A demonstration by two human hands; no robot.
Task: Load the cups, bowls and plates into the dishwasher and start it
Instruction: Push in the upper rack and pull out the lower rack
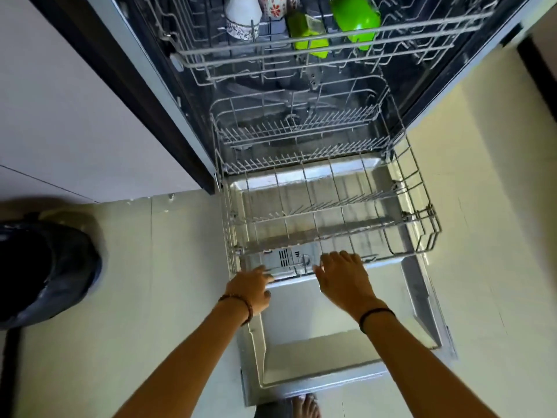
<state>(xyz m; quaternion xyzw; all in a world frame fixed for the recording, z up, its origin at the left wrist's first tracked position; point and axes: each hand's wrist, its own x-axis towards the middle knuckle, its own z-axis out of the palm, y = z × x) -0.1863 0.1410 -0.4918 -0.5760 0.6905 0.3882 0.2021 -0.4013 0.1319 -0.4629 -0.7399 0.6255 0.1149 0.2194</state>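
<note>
Left hand and right hand are holding the lower rack by its front rail, each grip curling closed round it.

Dishwasher open; lower rack out; green cups above.

Top of frame: upper rack carries white cup, floral cup, two green cups. Centre: lower rack rests over open door.

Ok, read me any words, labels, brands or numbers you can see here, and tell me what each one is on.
No text here can be read.
Dispenser on the door: marks too blurred to read.
White cup: a patterned band, no letters made out.
</note>
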